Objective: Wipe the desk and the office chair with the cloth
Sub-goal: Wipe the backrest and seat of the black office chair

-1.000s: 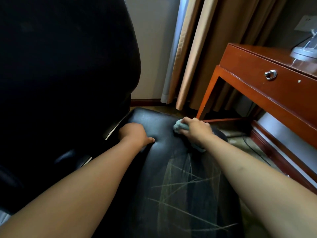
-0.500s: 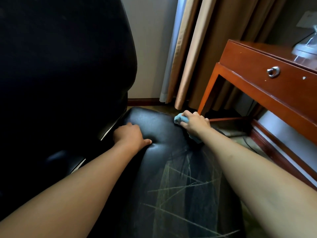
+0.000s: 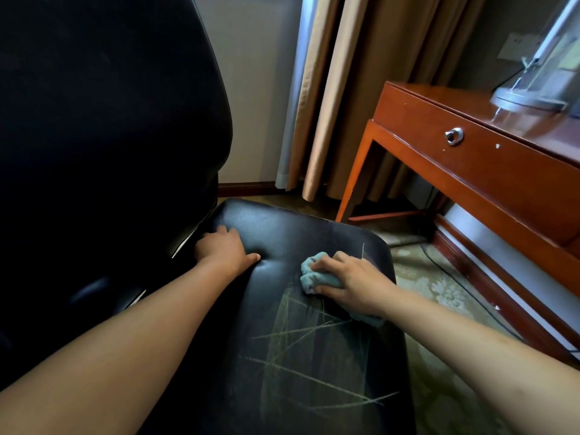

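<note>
The black leather office chair's seat (image 3: 298, 356) fills the lower middle, marked with pale scratch lines; its tall backrest (image 3: 103, 120) rises at the left. My right hand (image 3: 351, 282) presses a crumpled light-blue cloth (image 3: 314, 274) onto the seat's right side, fingers closed over it. My left hand (image 3: 224, 249) rests with curled fingers on the seat near the backrest, pressing into the leather and holding nothing. The reddish wooden desk (image 3: 470, 158) with a drawer knob stands at the right.
Beige curtains (image 3: 351, 89) hang behind the chair and desk. A clear lamp base (image 3: 530, 98) sits on the desk top. Patterned carpet (image 3: 439, 293) lies between chair and desk, with a dark cable across it. A wall socket (image 3: 514, 45) is at the upper right.
My right hand has dragged the cloth from the seat's far right edge toward me, to the middle right of the seat. The left hand has stayed put.
</note>
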{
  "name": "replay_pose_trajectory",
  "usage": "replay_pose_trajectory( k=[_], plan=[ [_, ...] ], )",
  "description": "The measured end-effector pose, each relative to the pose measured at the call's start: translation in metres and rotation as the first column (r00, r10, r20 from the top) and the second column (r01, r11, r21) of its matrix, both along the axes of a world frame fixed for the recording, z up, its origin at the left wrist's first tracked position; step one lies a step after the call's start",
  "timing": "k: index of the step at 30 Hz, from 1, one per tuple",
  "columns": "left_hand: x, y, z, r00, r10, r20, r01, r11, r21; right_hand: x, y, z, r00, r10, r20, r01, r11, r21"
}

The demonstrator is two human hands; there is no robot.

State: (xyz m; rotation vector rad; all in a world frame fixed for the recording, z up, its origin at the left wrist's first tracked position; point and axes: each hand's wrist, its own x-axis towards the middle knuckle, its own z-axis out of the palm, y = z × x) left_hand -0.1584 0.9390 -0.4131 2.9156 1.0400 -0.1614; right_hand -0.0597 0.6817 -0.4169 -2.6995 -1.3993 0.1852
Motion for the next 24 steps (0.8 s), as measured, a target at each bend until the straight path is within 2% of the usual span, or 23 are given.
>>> replay_pose_trajectory(
  k=[3, 7, 14, 20, 24],
  plan=[
    [0.001, -0.002, 0.0, 1.0, 0.002, 0.0, -0.002, 1.0, -0.008, 0.008, 0.002, 0.001, 0.998, 0.008, 0.056, -0.007, 1.0, -0.02],
    [0.003, -0.002, 0.0, 1.0, 0.002, -0.01, -0.002, 1.0, -0.009, 0.042, 0.014, -0.004, 0.984, -0.153, 0.088, 0.151, 0.988, 0.031],
    [0.005, -0.003, -0.004, 1.0, 0.015, -0.014, -0.015, 1.0, 0.011, 0.11, 0.048, -0.005, 0.93, -0.366, -0.034, 0.368, 0.925, 0.094],
    [0.006, -0.005, -0.009, 0.999, 0.02, -0.024, -0.02, 0.999, 0.037, 0.125, 0.072, -0.013, 0.882, -0.472, 0.0, 0.47, 0.878, 0.09],
    [0.002, -0.004, -0.009, 0.999, 0.018, -0.027, -0.017, 0.999, 0.04, 0.118, 0.069, -0.013, 0.883, -0.468, -0.005, 0.468, 0.881, 0.07]
  ],
)
